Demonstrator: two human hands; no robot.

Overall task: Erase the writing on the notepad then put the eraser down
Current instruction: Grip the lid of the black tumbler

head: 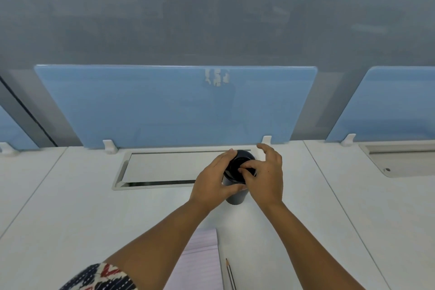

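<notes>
Patterned sleeve [98,276] at lower left of frame. Lined notepad [202,259] at bottom centre on white desk [70,207], pencil [230,273] just beside, to its right. At frame centre, left hand [213,181] wrapped around black cylindrical container [236,176]; right hand [266,172] with fingertips pinching into its open top, other fingers spread. Eraser hidden or too small to tell. Blue divider panel [164,106] behind.
</notes>
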